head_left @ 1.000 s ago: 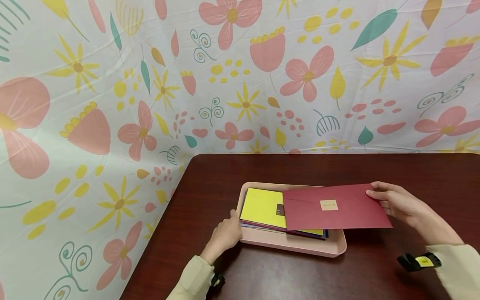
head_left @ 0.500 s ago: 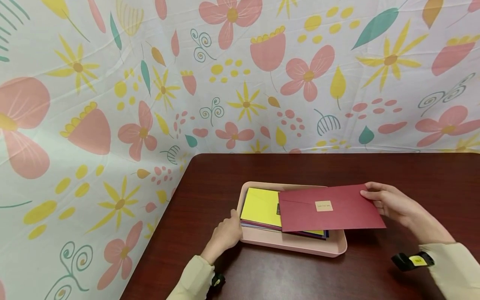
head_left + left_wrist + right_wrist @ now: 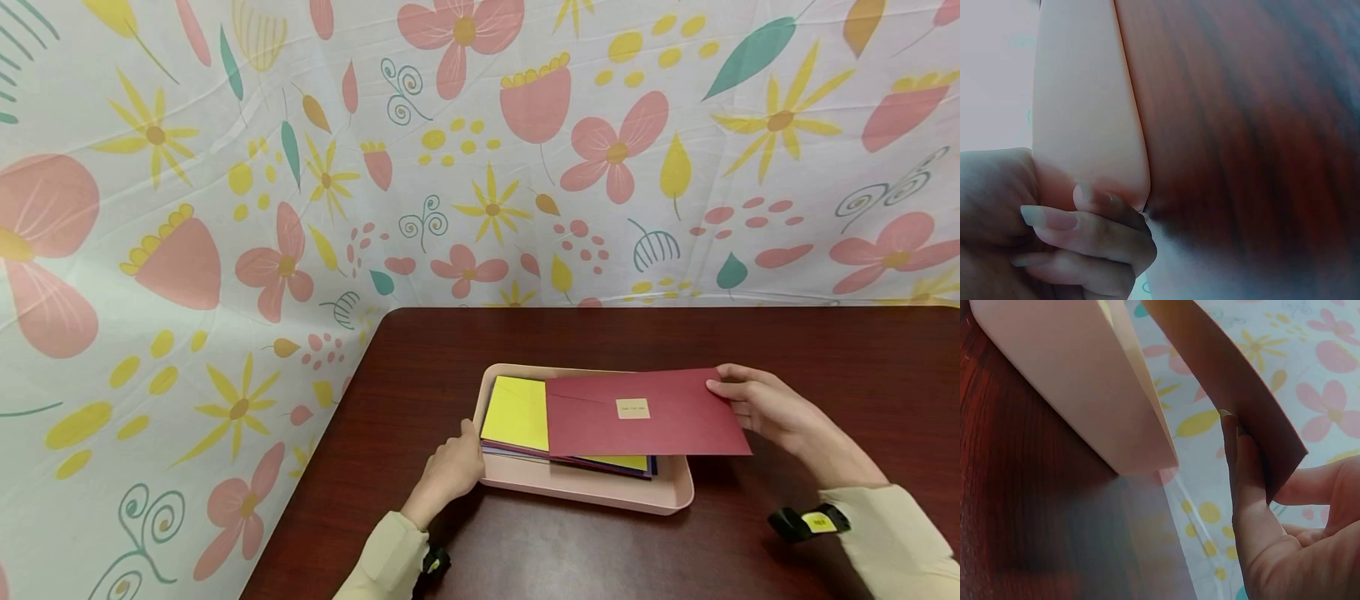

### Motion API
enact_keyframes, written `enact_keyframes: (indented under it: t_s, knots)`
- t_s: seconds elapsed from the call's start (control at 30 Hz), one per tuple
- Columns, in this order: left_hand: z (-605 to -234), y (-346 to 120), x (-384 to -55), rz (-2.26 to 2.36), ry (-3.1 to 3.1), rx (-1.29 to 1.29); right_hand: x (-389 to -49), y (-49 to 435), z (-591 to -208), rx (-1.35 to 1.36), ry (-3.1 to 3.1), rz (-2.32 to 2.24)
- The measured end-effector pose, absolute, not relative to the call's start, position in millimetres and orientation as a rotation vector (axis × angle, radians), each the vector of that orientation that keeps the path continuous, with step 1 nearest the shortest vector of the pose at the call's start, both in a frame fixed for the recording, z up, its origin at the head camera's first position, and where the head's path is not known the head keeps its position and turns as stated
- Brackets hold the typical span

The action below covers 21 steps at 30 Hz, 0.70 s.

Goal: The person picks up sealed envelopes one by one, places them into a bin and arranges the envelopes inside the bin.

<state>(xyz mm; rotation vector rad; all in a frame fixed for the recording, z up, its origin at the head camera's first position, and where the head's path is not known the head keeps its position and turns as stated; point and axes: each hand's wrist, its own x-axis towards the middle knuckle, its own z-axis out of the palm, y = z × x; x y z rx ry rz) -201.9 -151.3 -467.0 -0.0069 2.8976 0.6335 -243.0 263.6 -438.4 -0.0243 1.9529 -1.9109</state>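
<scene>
A dark red envelope point(image 3: 585, 417) with a small cream label point(image 3: 632, 408) is held by its right end in my right hand point(image 3: 772, 417), pinched between thumb and fingers. Its left part overlaps a yellow envelope point(image 3: 513, 412) on top of a stack in the pale pink tray point(image 3: 600, 492). In the right wrist view the red envelope point(image 3: 1229, 375) is tilted, its near end raised above the tray's rim. My left hand point(image 3: 453, 461) grips the tray's left end, thumb at the rim. The left wrist view shows its curled fingers point(image 3: 1097, 234) against the tray's wall point(image 3: 1085, 94).
The tray stands on a dark reddish-brown table point(image 3: 862, 350). More envelopes point(image 3: 525, 454), some purple and dark blue, show their edges beneath the yellow one. A white floral cloth point(image 3: 465, 167) hangs behind the table and along its left side.
My right hand has moved left with the red envelope, which now covers more of the yellow one and its dark label. My left hand and the tray have stayed in place.
</scene>
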Motion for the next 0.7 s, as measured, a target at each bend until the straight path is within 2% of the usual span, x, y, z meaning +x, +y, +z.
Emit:
enact_keyframes:
  t_s: [0.7]
  knots:
    - [-465.9,-151.1,-202.1,0.627,2.900,-0.014,-241.6,228.0,-435.3,-0.140,1.935,-1.859]
